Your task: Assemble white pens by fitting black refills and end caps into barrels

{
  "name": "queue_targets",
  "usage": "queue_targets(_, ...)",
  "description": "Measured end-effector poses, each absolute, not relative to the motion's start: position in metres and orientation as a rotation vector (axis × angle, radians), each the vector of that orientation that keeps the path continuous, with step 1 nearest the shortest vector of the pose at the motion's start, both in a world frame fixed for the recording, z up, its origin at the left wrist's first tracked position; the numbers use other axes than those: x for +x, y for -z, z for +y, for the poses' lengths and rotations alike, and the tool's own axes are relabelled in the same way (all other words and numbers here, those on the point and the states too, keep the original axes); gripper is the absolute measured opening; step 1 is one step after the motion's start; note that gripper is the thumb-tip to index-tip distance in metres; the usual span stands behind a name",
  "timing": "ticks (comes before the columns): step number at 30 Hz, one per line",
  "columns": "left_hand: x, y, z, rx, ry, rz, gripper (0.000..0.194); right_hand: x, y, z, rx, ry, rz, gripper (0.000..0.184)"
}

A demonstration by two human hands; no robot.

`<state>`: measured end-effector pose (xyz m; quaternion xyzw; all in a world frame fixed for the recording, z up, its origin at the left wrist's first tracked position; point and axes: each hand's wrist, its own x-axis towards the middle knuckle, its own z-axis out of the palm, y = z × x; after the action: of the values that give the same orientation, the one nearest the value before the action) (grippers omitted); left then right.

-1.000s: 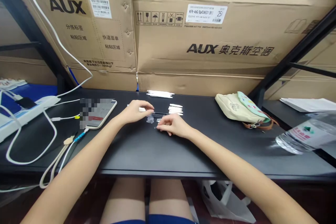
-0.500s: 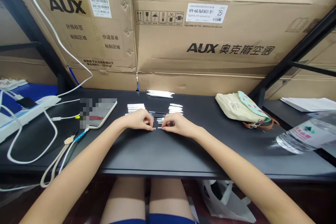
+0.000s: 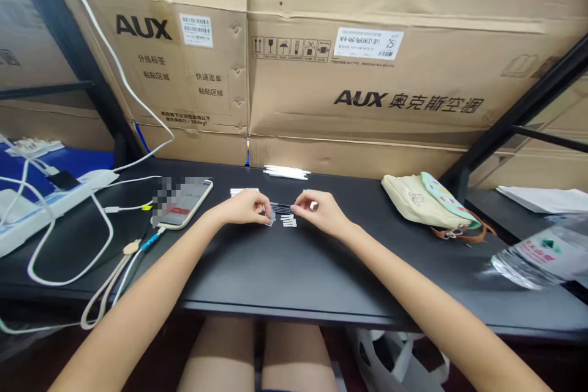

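Observation:
My left hand [image 3: 243,207] and my right hand [image 3: 319,211] rest close together on the black table [image 3: 285,269], fingers pinched. Between them lie thin black refills [image 3: 281,206], and both hands pinch their ends. Small white pen parts [image 3: 288,221] lie just in front of the fingers. A short row of white pen barrels [image 3: 242,191] shows behind my left hand. Another bundle of white barrels [image 3: 285,171] lies further back by the cardboard boxes.
A phone [image 3: 184,202] on a charging cable lies left of my hands, with a power strip [image 3: 46,199] and white cables beyond. A cloth pouch [image 3: 427,199] sits at right, a plastic water bottle [image 3: 535,254] at the far right. Large cardboard boxes [image 3: 367,73] wall the back.
Both hands moved slightly away from me and closed on the black refills. My head shifted, so the whole scene slid a little right and down.

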<state>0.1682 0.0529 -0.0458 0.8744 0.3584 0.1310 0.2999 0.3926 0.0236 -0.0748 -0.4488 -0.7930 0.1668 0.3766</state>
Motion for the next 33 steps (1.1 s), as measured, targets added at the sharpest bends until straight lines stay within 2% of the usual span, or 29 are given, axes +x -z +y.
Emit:
queue_targets(4, 0.166, 0.044, 0.053, 2.245, -0.492, 0.987, 0.022, 0.401, 0.069, 0.067, -1.330, -0.206, -2.037, 0.008)
queue_targets(8, 0.162, 0.046, 0.057, 2.191, -0.688, 1.053, 0.023, 0.404, 0.067, 0.112, -1.589, 0.019, -2.192, 0.016)
queue_targets(14, 0.158, 0.050, 0.063, 2.177, -0.834, 1.167, 0.019, 0.397, 0.073, 0.133, -1.604, 0.084, -2.293, 0.012)
queue_targets(19, 0.156, 0.053, 0.067, 2.222, -0.838, 1.234, 0.019, 0.397, 0.070, 0.130, -1.501, 0.076, -2.321, 0.011)
queue_targets(22, 0.155, 0.056, 0.068, 2.359, -0.965, 1.329, 0.022, 0.400, 0.066, 0.120, -1.450, 0.047, -2.281, 0.012)
queue_targets(24, 0.157, 0.057, 0.066, 2.526, -1.088, 1.364, 0.026, 0.399, 0.066, 0.105, -1.367, -0.091, -2.141, 0.014)
queue_targets(28, 0.167, 0.055, 0.058, 2.872, -1.186, 1.191, 0.032, 0.389, 0.070, 0.061, -1.046, -0.719, -1.592, 0.027)
queue_targets(31, 0.178, 0.056, 0.049, 2.982, -1.081, 0.987, 0.022, 0.381, 0.072, 0.031, -0.992, -0.965, -1.404, 0.034)
queue_targets(33, 0.185, 0.058, 0.045, 2.952, -0.942, 0.907, 0.024, 0.379, 0.072, 0.019, -1.009, -1.064, -1.298, 0.036)
